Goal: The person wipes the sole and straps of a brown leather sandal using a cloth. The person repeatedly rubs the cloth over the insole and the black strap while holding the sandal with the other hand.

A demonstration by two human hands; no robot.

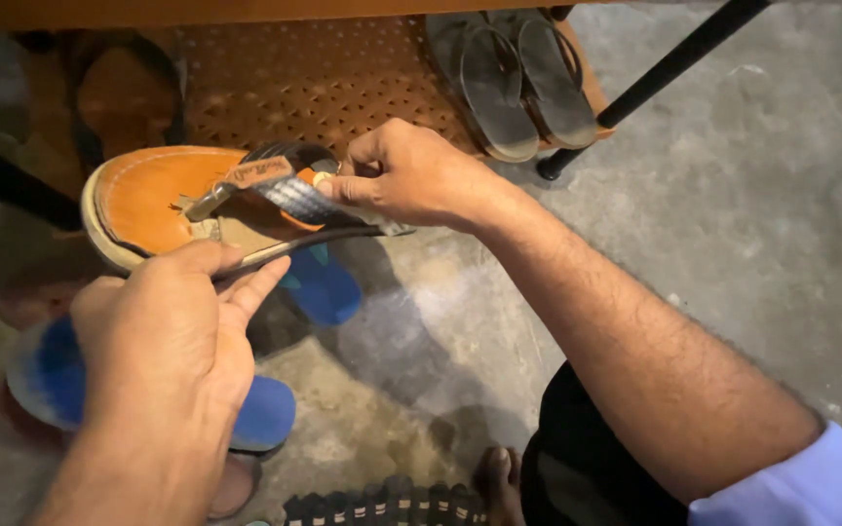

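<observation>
A tan leather sandal (153, 193) with a pale rim and a grey-black woven strap (294, 195) is held up over the floor. My left hand (172, 331) grips its near edge from below, thumb and forefinger pinching the sole. At the strap's right end, my right hand (406, 175) pinches the strap together with a small pale piece. Below the sandal lie blue flip-flops (319, 287).
A pair of grey sandals (514, 78) rests on a brown perforated mat (314, 78) at the top. A black metal leg (665, 68) slants at the upper right. Beyond it is bare concrete floor (733, 224). A dark ridged object (382, 505) sits by my foot (499, 482).
</observation>
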